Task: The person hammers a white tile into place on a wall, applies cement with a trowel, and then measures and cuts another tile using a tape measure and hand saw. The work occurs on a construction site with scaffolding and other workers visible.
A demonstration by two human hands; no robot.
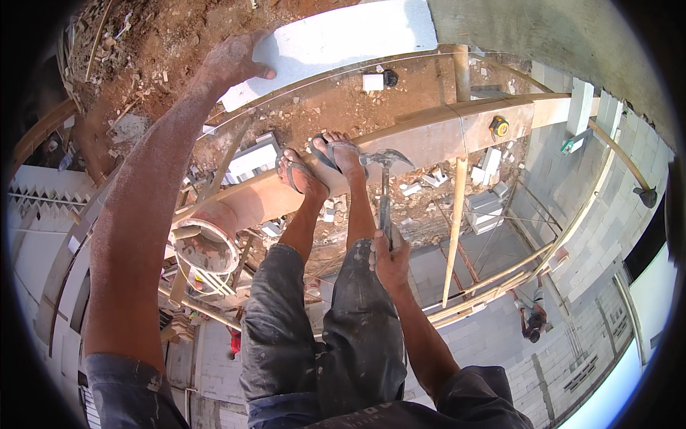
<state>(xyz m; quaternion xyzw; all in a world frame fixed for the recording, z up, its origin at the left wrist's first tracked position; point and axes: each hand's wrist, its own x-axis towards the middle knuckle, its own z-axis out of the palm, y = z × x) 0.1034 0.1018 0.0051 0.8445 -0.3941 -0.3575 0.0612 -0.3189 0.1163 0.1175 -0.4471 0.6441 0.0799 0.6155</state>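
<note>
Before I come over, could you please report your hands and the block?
Left hand on white block; right hand gripping hammer; tape measure lying on plank.

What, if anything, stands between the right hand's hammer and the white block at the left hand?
A thin pale string runs along the near edge of the white block, between it and the hammer in the right hand. The plank lies underfoot; nothing else visibly blocks the way.

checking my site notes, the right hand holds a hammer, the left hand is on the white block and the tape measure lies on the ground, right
The tape measure is wrong: the head view shows it on the wooden plank, not the ground. The right hand does hold a hammer and the left hand is on the white block.
</note>
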